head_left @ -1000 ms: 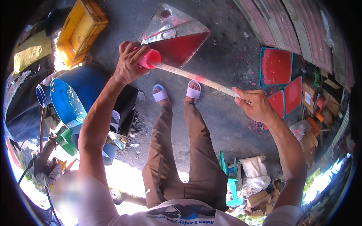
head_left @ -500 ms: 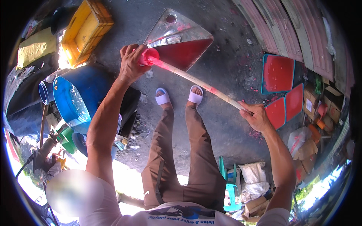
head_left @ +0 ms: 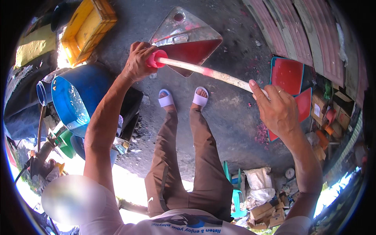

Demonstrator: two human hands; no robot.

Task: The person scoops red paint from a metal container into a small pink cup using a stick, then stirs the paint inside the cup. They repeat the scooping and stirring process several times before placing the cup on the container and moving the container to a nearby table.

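The cup (head_left: 160,55) hides one end of the stick (head_left: 219,75), running far-left to near-right; my left grip (head_left: 139,62) clamps cup, right grip (head_left: 277,109) stick.

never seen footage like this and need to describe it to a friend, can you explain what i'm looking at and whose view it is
There is no machine here: a person is working with two bare hands. The view comes from a wide fisheye camera worn on their head, looking down, so straight edges bend near the rim. The left hand holds a bright pink-red, cup-shaped piece. The right hand holds the far end of a long, pale stick, whose other end meets the piece's opening. On the dark grey floor stand an angular grey metal container, red inside, and a yellow rectangular crate. At the left is a large round blue tub.
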